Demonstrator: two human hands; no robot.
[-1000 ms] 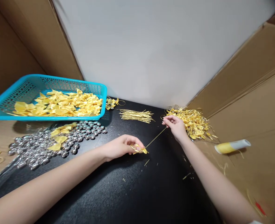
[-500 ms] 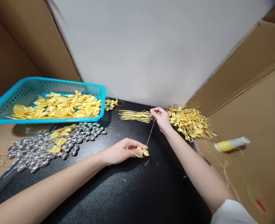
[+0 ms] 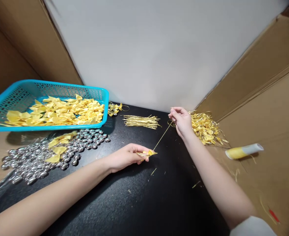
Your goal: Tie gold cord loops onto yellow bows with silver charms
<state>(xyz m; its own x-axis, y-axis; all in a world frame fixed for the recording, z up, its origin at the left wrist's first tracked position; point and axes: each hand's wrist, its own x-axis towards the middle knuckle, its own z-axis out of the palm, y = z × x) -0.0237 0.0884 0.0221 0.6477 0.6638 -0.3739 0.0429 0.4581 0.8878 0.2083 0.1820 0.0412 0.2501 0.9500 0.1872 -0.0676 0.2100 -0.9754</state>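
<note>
My left hand point(image 3: 128, 157) is closed in a pinch on a yellow ribbon bow point(image 3: 147, 154) above the black tabletop point(image 3: 124, 203). From the bow a thin gold twist tie point(image 3: 162, 136) runs taut up and to the right. Its upper end is pinched between the thumb and fingers of my right hand point(image 3: 181, 120). A bundle of loose gold twist ties point(image 3: 141, 121) lies behind the hands. Just past my right hand is a heap of yellow bows with gold ties point(image 3: 204, 127), partly hidden by that hand.
A blue plastic basket point(image 3: 105, 108) of yellow bows stands at the left. In front of it lie many silver beads point(image 3: 40, 160) with a few bows point(image 3: 56, 154) on top. A yellow-and-white roll point(image 3: 243, 151) rests on cardboard at right. Cardboard walls point(image 3: 264, 75) flank both sides.
My right hand has moved right and slightly up, drawing the twist tie to a lower slant. The bow in my left hand has turned and risen slightly. The view has shifted a little.
</note>
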